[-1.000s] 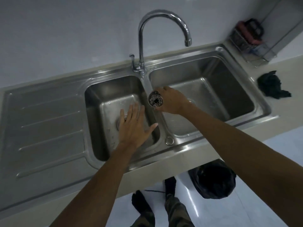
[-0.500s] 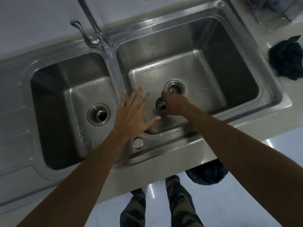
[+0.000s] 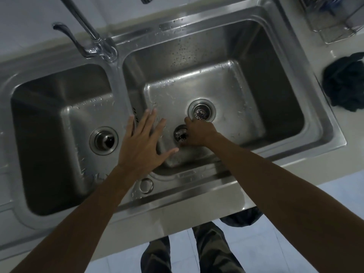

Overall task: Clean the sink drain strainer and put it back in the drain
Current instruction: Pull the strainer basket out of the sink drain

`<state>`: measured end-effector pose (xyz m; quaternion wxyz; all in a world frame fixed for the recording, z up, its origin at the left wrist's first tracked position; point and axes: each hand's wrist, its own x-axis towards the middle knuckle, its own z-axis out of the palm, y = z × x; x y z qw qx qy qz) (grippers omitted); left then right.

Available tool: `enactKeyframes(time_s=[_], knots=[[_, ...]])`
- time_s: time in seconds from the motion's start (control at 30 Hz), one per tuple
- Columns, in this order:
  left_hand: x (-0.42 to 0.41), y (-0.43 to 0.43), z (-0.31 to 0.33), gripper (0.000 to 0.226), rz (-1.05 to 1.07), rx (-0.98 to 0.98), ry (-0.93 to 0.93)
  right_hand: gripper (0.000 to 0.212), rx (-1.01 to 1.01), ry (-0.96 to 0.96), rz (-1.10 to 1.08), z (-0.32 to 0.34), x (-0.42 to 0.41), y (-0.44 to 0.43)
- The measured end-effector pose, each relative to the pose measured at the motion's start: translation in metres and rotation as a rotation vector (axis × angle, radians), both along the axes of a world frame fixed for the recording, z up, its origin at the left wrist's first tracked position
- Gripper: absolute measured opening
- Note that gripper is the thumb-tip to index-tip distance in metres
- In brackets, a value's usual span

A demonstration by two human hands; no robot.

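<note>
Strainer [image 3: 180,134] is sitting gripped in closed right hand [image 3: 198,133], hanging just beside right basin's drain [image 3: 201,113]; left hand [image 3: 141,144] is hovering spread, empty, over divider [image 3: 120,91].

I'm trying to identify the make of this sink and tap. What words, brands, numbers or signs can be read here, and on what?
None can be read.
Sink: no stamp or logo shows on the steel.
Tap: no marking shows.
Strainer in the right hand: only holes and dark debris.
Wire rack and dark cloth: no label shows.
</note>
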<state>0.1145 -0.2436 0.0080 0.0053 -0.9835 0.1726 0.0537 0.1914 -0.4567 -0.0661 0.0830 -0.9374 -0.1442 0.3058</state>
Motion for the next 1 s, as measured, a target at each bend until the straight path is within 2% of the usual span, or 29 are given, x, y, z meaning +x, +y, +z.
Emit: enactKeyframes(time_s=[0.17, 0.37, 0.6, 0.73, 0.8, 0.9, 1.0], knots=[[0.002, 0.001, -0.003, 0.096, -0.001, 0.016, -0.017, 0.107, -0.089, -0.018, -0.086, 0.005, 0.018, -0.036], [0.003, 0.000, -0.008, 0.091, -0.015, -0.017, -0.061, 0.106, -0.196, -0.052, -0.263, -0.009, 0.035, -0.052], [0.000, 0.003, -0.008, 0.088, -0.004, -0.027, -0.056, 0.073, -0.306, 0.015, -0.062, -0.025, 0.037, -0.050], [0.000, 0.003, -0.009, 0.087, -0.007, -0.038, -0.065, 0.066, -0.299, 0.039, -0.077, -0.025, 0.041, -0.046], [0.000, 0.003, -0.009, 0.086, -0.010, -0.043, -0.074, 0.056, -0.280, 0.005, -0.096, -0.022, 0.041, -0.044], [0.000, 0.003, -0.008, 0.086, -0.009, -0.041, -0.068, 0.030, -0.285, -0.138, -0.083, -0.018, 0.038, -0.042], [0.001, 0.003, -0.008, 0.085, -0.012, -0.040, -0.060, 0.021, -0.221, -0.201, -0.041, -0.015, 0.039, -0.045]])
